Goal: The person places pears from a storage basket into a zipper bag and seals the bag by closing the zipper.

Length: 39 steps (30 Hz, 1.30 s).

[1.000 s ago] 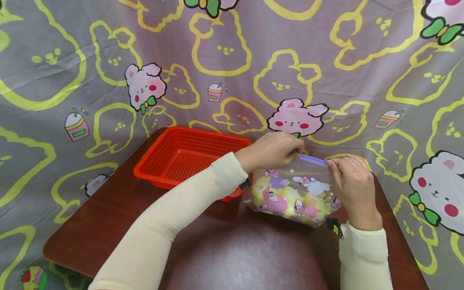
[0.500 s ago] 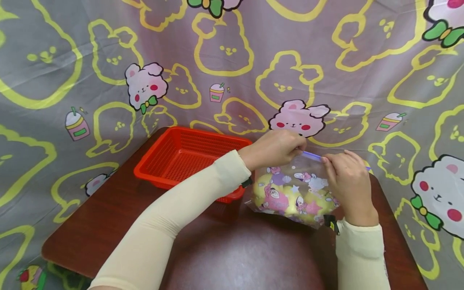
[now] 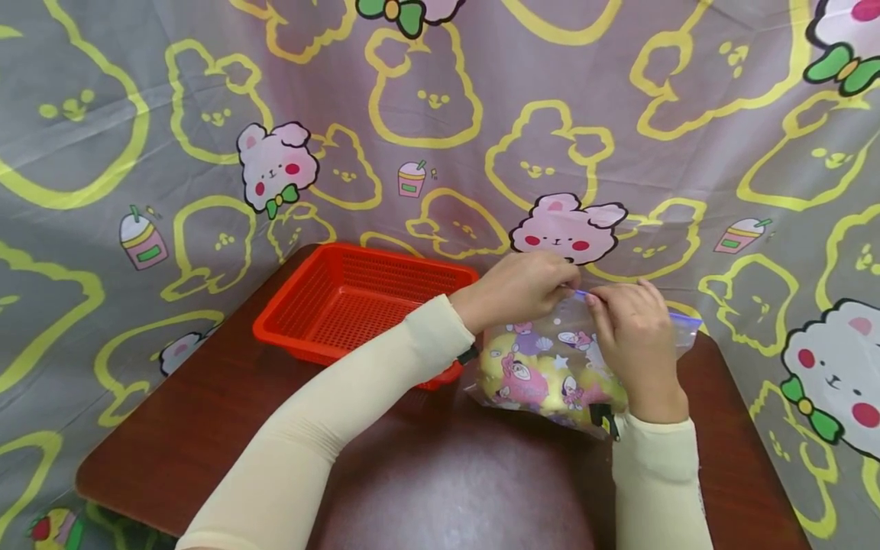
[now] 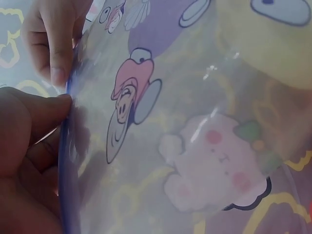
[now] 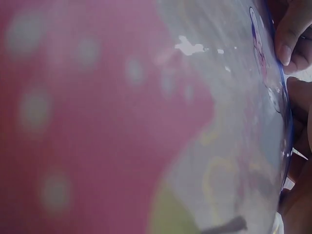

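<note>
A clear zip bag (image 3: 525,374) with pink and purple cartoon prints and a blue-violet zip strip stands on the table, holding several rounded yellow things (image 3: 505,353). My left hand (image 3: 522,286) pinches its top edge near the left end. Close beside it, my right hand (image 3: 635,336) pinches the same strip between thumb and fingers, covering the middle of it; the strip's right end sticks out past this hand. In the left wrist view, both thumbs meet the blue strip (image 4: 66,161) almost tip to tip. Printed film (image 5: 97,122) fills most of the right wrist view.
A red perforated plastic basket (image 3: 302,347) sits left of the bag at the back of the brown table (image 3: 172,458). My left forearm passes in front of its right corner. A grey curtain (image 3: 440,69) with yellow bear outlines hangs right behind the table.
My right hand has slid left along the zip strip toward my left hand, uncovering the strip's right end. The left hand has kept its grip at nearly the same place.
</note>
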### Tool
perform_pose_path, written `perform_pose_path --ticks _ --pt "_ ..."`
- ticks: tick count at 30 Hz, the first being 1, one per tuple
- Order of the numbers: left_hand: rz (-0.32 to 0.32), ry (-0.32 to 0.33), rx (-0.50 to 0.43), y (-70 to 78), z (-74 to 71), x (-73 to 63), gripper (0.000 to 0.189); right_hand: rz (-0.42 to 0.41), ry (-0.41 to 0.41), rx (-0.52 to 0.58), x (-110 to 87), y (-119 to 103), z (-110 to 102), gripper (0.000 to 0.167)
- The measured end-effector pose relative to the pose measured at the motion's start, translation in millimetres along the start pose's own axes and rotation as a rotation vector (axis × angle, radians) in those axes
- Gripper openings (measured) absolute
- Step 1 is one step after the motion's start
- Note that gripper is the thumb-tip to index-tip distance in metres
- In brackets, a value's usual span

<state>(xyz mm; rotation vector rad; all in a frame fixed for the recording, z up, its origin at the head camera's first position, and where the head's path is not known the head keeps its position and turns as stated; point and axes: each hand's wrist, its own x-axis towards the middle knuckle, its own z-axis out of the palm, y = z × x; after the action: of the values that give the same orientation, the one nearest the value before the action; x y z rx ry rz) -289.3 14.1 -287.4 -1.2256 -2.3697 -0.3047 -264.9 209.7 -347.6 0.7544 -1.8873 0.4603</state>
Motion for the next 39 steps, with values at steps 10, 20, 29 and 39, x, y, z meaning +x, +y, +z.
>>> perform_pose_path --ticks 10,20,29,39 --pt "0.001 0.114 0.074 4.8 7.4 -9.0 0.014 -0.010 0.034 0.014 -0.4 -1.3 3.0 0.021" --pt "-0.028 0.414 0.203 15.5 24.7 -16.6 0.014 -0.032 0.030 0.024 1.4 0.7 -2.2 0.007" --pt "-0.066 0.512 0.166 22.5 40.8 -37.9 0.011 -0.054 0.015 0.054 -8.9 -6.1 2.6 0.027" --pt "-0.022 0.560 0.158 20.0 45.1 -31.1 0.011 -0.099 0.025 0.056 -0.6 -5.2 -4.5 0.033"
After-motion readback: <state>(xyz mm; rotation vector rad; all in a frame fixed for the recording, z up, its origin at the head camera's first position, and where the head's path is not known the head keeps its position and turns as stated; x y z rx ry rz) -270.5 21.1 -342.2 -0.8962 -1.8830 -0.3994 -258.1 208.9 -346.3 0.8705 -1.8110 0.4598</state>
